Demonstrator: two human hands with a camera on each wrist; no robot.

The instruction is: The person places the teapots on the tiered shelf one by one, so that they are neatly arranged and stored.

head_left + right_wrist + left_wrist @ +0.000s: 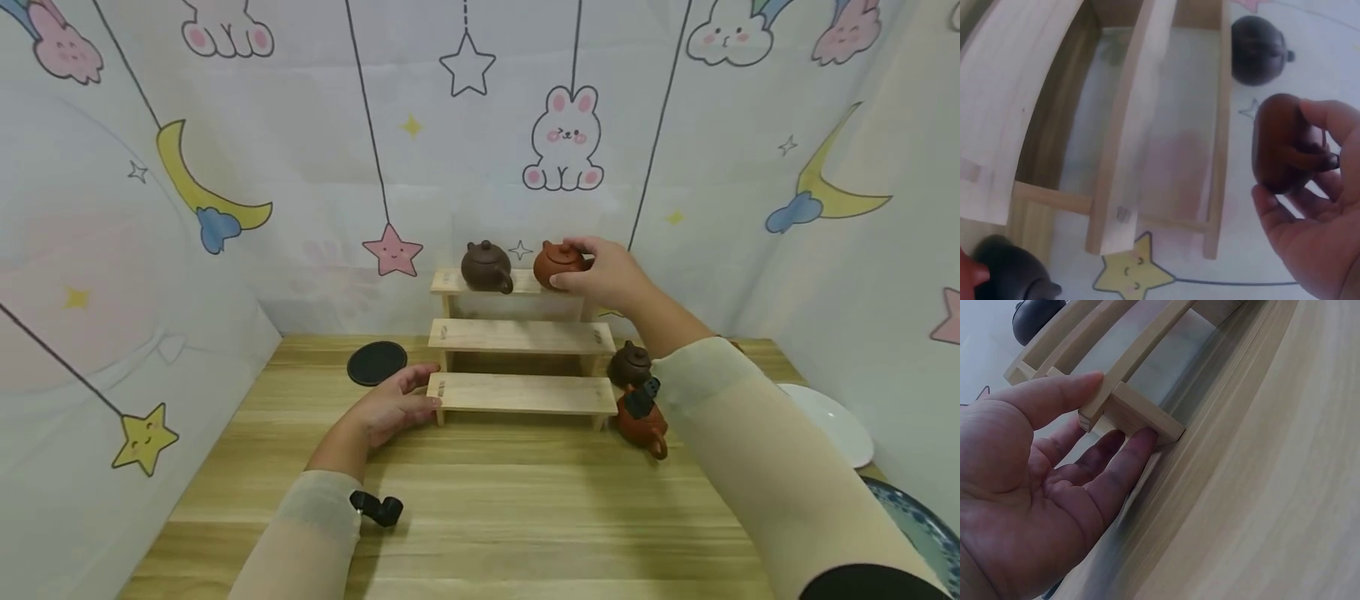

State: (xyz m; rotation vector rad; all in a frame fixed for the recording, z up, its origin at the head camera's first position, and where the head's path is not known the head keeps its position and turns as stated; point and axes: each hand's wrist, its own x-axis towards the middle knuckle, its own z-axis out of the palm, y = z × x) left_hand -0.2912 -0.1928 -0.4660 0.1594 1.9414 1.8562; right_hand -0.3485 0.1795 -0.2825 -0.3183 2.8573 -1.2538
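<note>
My right hand (603, 271) grips a reddish-brown clay teapot (557, 263) by its side at the top step of a wooden three-step stand (517, 335). In the right wrist view, a small gap shows between this teapot (1282, 144) and the top board. Beside it on that step sits a dark brown teapot (486, 267). My left hand (393, 408) holds the left end of the lowest step, thumb on the board and fingertips against the leg (1141, 415).
Right of the stand, another dark teapot (630, 365) and a reddish teapot (642, 423) stand on the wooden table (480, 517). A black round mat (377, 363) lies left. A white plate (832, 421) and a blue-rimmed dish (918, 517) are at far right. Printed cloth hangs behind.
</note>
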